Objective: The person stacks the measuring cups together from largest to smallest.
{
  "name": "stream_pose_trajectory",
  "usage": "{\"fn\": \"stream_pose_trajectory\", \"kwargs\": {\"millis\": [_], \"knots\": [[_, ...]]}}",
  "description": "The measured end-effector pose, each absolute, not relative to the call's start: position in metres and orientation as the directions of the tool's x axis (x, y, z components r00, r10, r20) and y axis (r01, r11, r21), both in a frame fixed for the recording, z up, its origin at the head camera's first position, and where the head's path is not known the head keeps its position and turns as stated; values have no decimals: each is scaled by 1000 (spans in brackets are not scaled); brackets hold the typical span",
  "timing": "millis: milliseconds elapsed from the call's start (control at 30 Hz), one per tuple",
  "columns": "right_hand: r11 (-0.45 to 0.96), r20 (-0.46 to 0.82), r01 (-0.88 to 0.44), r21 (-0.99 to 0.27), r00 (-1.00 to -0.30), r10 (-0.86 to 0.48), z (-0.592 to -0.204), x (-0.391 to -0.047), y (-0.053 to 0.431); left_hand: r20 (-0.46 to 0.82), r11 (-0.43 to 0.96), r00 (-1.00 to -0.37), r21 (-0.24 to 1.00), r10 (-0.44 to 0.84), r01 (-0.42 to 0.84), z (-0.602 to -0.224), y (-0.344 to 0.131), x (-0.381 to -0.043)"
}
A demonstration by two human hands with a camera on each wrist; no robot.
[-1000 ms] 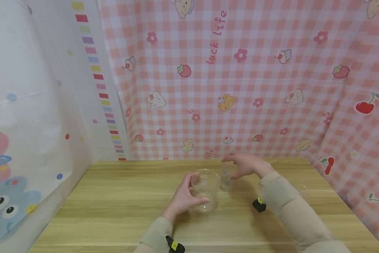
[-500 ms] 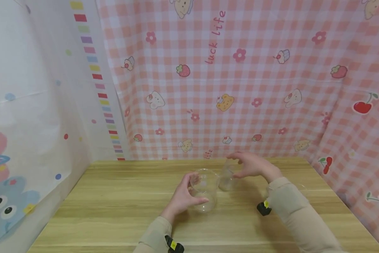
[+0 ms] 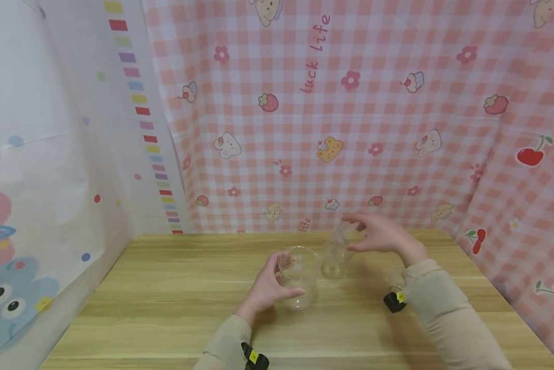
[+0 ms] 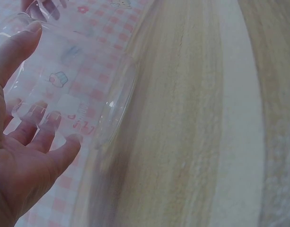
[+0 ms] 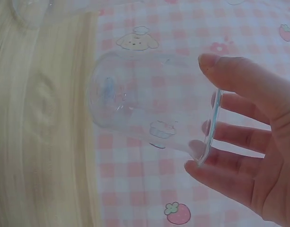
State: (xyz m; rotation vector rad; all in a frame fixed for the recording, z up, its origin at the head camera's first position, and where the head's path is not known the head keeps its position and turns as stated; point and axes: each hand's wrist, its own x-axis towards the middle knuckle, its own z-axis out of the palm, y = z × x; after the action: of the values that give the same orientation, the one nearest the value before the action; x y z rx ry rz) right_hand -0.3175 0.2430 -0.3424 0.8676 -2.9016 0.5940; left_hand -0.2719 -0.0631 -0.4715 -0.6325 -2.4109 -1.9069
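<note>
The pink checked cloth (image 3: 300,121) at the back carries reddish-pink lettering reading "luck life" (image 3: 317,53), which climbs steeply with a slight rightward lean, "luck" below and "life" above. A smaller "life" (image 3: 305,224) stands lower on the same cloth, just above the table's back edge. In the left wrist view, reddish strokes (image 4: 82,125) show through the nearer beaker (image 4: 104,97); they may be that cloth lettering, but blur leaves this uncertain. The farther beaker (image 5: 145,99) bears a small bluish mark (image 5: 108,88), too faint to read.
</note>
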Motion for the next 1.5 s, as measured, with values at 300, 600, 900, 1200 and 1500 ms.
{"fn": "stream_pose_trajectory", "kwargs": {"millis": [300, 600, 900, 1200, 1500], "knots": [[743, 231, -546, -386, -838, -495, -331, -314, 247, 245, 187, -917, 931, 316, 313, -469, -63, -271], [702, 284, -572, -424, -820, -497, -317, -309, 242, 255, 204, -914, 922, 317, 328, -470, -64, -271], [693, 294, -590, -414, -807, -512, -301, -301, 231, 256, 188, -912, 926, 321, 327, -473, -65, -272], [609, 340, -664, -435, -747, -572, -290, -297, 222, 262, 170, -910, 929, 323, 328, -473, -64, -272], [571, 351, -696, -436, -715, -604, -285, -291, 209, 260, 184, -910, 926, 323, 330, -472, -64, -271]]}}
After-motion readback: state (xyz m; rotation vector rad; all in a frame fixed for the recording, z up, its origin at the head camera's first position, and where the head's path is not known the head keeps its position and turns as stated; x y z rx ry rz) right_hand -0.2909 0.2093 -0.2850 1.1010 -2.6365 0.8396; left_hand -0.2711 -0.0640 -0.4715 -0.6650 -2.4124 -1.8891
